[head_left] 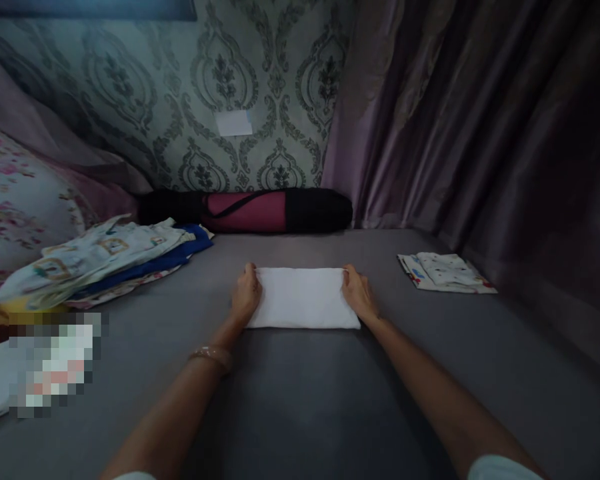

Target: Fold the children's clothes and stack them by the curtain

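A white cloth (303, 298), folded into a flat rectangle, lies on the grey sheet (300, 387) in front of me. My left hand (247, 293) grips its far left corner, thumb and fingers closed on the edge. At the far right corner, my right hand (359, 292) pinches the cloth in the same way. Its near edge runs straight between my forearms. Whether the cloth is one piece or several layers, I cannot tell. A bangle (213, 357) sits on my left wrist.
Folded printed cloths (447, 272) rest at the right. To the left lies a pile of clothes (115, 253) beside a floral pillow (20, 193), with more fabric (0, 373) nearer. A long black and maroon bag (250, 211) lies along the wall; curtains (405, 120) hang right.
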Tool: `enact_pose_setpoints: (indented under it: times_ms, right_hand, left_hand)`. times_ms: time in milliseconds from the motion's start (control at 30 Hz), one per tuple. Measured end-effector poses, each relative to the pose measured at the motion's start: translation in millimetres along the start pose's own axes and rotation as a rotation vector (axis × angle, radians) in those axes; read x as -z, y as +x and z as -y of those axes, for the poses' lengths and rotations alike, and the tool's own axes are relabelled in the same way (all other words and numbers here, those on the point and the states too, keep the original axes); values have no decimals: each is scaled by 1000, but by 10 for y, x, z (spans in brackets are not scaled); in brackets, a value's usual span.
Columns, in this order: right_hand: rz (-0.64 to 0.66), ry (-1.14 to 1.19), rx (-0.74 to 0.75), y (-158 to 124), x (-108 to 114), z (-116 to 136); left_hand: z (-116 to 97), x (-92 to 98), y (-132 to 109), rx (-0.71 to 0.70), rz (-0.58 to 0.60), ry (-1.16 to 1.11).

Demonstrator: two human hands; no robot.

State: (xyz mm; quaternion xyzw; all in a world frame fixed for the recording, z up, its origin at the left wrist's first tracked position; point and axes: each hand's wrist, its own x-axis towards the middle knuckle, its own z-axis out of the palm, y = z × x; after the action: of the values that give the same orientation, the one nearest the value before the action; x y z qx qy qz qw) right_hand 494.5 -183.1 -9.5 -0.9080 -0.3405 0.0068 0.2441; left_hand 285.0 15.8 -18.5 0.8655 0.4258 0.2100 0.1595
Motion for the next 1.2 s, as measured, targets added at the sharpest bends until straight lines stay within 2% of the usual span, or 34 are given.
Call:
enact_pose_setpoints:
  times_ms: [133,333,433,600,733,867,933,1033,1200]
  right_hand:
    - [26,-55,-21,-5,-27,-5]
    - [45,-83,-129,28,-88,4]
    - [31,35,-188,130,-116,-40]
    - [114,277,-226,200,-43,-243]
    - [182,339,-205,-63,80,-447]
    - [304,373,-143,-412,123,-586]
    - [318,354,-113,-528,116,-608]
    - [304,322,-96,-620,100,-578]
    - [239,370,-79,-680,71,-490]
  left_hand:
    - [-32,13,22,36,41,29]
    - [-92,27,35,84,88,60]
    - [-86,7,46,117,63,53]
    - [22,70,88,197,37,-118]
    - [202,264,-20,283,131,-230]
    - [369,485,-330,268,225,-258]
    - [408,550,-486,259,294,-290]
    - [402,570,-634,258,332,-324]
    - [320,521,-699,287,296,-359]
